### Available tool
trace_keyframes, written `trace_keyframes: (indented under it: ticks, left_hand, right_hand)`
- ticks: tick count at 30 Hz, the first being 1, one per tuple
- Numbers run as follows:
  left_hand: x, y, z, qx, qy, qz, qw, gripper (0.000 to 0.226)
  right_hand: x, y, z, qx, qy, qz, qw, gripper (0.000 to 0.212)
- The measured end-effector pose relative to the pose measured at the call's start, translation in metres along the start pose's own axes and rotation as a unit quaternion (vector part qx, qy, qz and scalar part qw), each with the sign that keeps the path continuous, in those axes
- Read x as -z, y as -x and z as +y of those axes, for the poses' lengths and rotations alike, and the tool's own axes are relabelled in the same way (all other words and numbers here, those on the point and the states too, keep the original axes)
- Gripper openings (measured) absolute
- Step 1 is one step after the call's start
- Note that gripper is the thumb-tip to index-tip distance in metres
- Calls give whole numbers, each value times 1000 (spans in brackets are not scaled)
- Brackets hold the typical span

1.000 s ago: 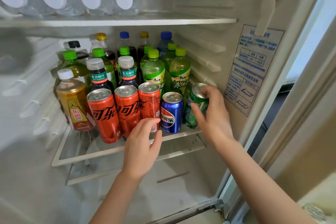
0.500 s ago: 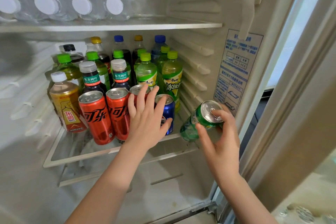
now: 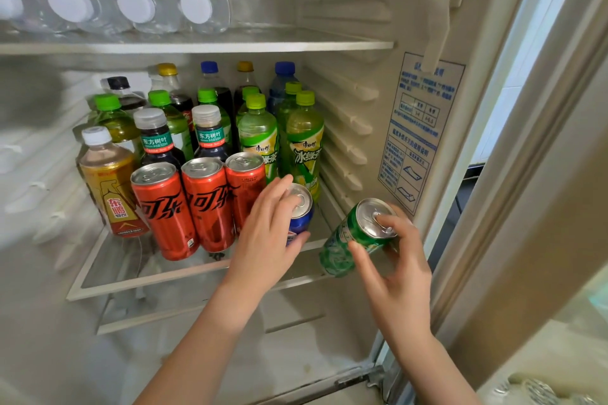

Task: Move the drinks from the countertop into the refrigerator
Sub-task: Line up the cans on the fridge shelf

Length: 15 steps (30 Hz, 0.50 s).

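**Left hand.** The left hand (image 3: 266, 237) reaches into the open white refrigerator (image 3: 355, 10), with the forearm rising from the lower centre. Its fingers curl over the top and left side of the short blue aluminium can (image 3: 301, 223), and the thumb presses the can's front lower right. The hand grips this can. The blue aluminium can stands upright on the glass shelf (image 3: 148, 283), at the right end of the front row and just beside three tall red aluminium cans (image 3: 207, 204).

**Right hand.** The right hand (image 3: 394, 273) is raised at the shelf's right front corner, near the refrigerator's ribbed right wall. It holds the green aluminium can (image 3: 348, 240). The thumb lies across the can's side, one fingertip rests on the silver lid by the pull tab, and the remaining fingers curl behind the body. The green aluminium can is tilted, lid up and to the right, base down and to the left. It cannot be determined whether the base touches the shelf edge.

**Surroundings.** Behind the cans stand plastic bottles (image 3: 260, 135) with green, blue, yellow, white and black caps. Clear water bottles (image 3: 197, 6) lie on the upper shelf, caps forward. A blue printed label (image 3: 418, 128) is fixed to the right wall.
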<state>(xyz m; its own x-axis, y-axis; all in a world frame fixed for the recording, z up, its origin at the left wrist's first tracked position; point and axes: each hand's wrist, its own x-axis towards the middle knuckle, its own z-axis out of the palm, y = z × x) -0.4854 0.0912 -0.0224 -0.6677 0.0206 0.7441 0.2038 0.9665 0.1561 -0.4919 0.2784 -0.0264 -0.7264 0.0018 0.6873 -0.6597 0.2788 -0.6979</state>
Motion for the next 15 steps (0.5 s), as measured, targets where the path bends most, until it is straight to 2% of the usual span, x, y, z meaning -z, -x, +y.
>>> trace_keyframes:
  ticks: [8, 12, 15]
  left_hand:
    - [16, 10, 3, 36, 105, 15, 994, 63]
    - [55, 24, 1, 76, 165, 73, 981, 60]
    - [92, 42, -12, 119, 132, 117, 977, 55]
  right_hand:
    - [0, -9, -9, 23, -18, -21, 999, 41]
    - [-7, -20, -25, 47, -68, -56, 995, 41]
    - [-20, -24, -37, 80, -89, -86, 989, 44]
